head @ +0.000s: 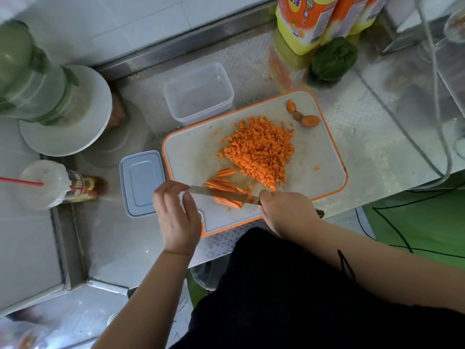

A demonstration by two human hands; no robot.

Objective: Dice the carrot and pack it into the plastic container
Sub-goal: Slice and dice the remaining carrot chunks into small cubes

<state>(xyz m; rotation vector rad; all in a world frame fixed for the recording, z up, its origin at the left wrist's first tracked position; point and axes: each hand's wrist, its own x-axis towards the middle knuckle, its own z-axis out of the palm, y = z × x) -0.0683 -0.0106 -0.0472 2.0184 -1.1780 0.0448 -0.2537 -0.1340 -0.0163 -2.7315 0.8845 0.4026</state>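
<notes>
A heap of diced carrot (259, 149) lies in the middle of the white, orange-rimmed cutting board (191, 152). Several carrot strips (222, 183) lie at the board's near side, under the knife blade (221, 193). My right hand (284, 212) grips the knife handle. My left hand (177, 212) touches the blade's tip end with thumb and fingers extended. Carrot end pieces (303, 114) sit at the board's far right corner. The clear plastic container (198, 93) stands empty behind the board. Its lid (141, 183) lies flat left of the board.
Yellow-orange bottles (307, 18) and a green leafy vegetable (333, 59) stand at the back right. A green blender on a white base (37, 79) and a drink cup with a red straw (47, 183) are at the left. Cables (437, 102) run along the right.
</notes>
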